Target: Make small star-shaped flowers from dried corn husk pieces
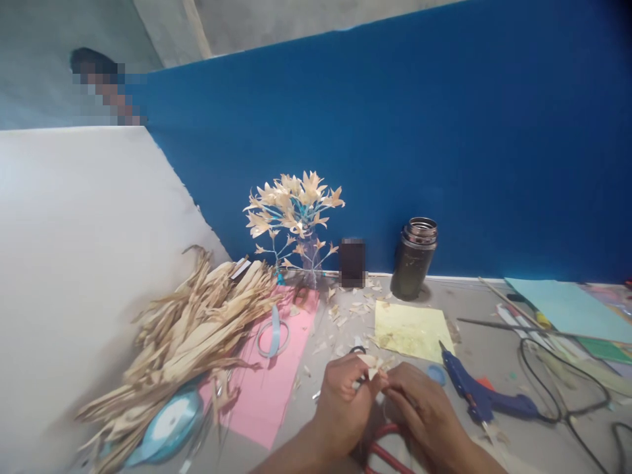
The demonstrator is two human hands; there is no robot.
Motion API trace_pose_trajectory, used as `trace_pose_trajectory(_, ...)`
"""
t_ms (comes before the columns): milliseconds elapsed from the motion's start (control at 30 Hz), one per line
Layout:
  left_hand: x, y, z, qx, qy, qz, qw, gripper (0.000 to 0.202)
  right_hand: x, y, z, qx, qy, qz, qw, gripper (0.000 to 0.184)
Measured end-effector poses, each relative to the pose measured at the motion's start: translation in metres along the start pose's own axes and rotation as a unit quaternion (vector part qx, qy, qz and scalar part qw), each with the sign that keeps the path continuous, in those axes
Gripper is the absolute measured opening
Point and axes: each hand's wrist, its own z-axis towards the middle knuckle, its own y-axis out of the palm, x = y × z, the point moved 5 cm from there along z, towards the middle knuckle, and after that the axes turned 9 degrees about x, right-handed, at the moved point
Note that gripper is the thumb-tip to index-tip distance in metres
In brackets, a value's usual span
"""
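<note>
My left hand (345, 395) is closed, pinching a small pale piece of corn husk (370, 363) between thumb and fingers. My right hand (424, 405) meets it at the fingertips, its fingers closed at the edge of the same piece. Red scissor handles (388, 447) show below and between the two hands; whether they rest on the table cannot be told. Under the hands, part of the table is hidden. Small husk scraps (340, 320) lie scattered just beyond them. Close to my right hand are a blue round cap (436, 374) and a blue glue gun (474, 388).
A heap of dried husks (192, 336), a blue ribbon roll (170, 421) and pink paper (266, 395) with a tape roll (273, 338) lie left. Husk flowers (296, 197), a dark flask (415, 260) and yellow paper (412, 329) stand or lie beyond. A black cord (567, 349) loops right.
</note>
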Motion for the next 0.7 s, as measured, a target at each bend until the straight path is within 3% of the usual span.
trace_pose_trajectory(200,0.0047,0.0078,-0.0017,-0.018,0.022,0.012,1.000,0.010,-0.0037,-0.0067,0.0037,0.044,-0.005,-0.003,0.999,0.029)
trace_pose_trajectory(433,0.0043,0.0082,-0.0047,-0.014,0.047,0.056,0.997,0.013,-0.0045,-0.0052,0.0035,0.024,0.010,0.025,0.999,0.025)
trace_pose_trajectory(700,0.0032,0.0093,-0.0072,0.017,0.132,0.053,0.990,0.016,-0.0054,-0.0024,0.0029,0.013,0.003,0.015,1.000,0.033)
